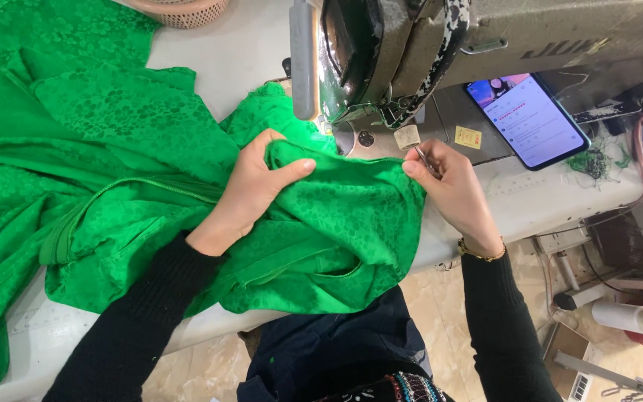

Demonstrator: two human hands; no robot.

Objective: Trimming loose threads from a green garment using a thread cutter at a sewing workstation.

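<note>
A large piece of bright green patterned fabric (113,149) is spread over the white sewing table (232,52) and bunched in front of the sewing machine (426,45). My left hand (251,186) grips a fold of the fabric, thumb on top. My right hand (452,190) pinches the fabric's right edge and also holds small metal tweezers or snips (422,158) between its fingers. Both hands sit just in front of the machine's needle area, which is partly hidden by the fabric.
A smartphone (526,119) with a lit screen lies on the machine bed to the right. A woven basket (180,11) stands at the back. Cables and green thread scraps (597,160) lie at far right. A white thread cone (630,316) lies below on the tiled floor.
</note>
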